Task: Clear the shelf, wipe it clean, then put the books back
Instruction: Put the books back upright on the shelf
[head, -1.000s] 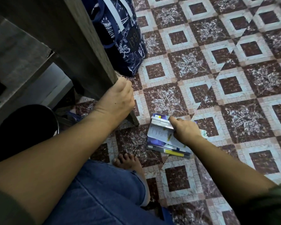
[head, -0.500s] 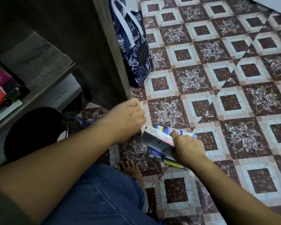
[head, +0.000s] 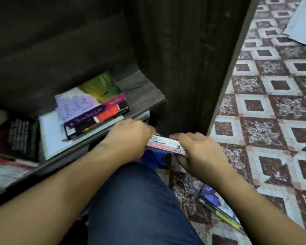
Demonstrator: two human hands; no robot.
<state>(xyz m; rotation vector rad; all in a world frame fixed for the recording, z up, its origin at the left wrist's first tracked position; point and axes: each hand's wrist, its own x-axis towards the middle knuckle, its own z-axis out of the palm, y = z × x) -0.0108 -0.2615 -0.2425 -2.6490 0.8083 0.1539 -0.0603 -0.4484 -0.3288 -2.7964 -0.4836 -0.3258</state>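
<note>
Head cam: put-back step, my left hand [head: 129, 133] and right hand [head: 201, 152] grip a thin book stack [head: 164, 145] just off the front-right corner of the shelf [head: 141, 91]; next needs a level slide in beside the shelved pile [head: 94, 106].

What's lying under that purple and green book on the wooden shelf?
Under the purple and green book lies a black book with an orange-red spine, then a wide white book on the grey wooden shelf. Their covers are mostly hidden.

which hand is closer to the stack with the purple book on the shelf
Left. The left hand is just right of the stack, almost at its edge; the right hand is farther right, beyond the held books.
</note>
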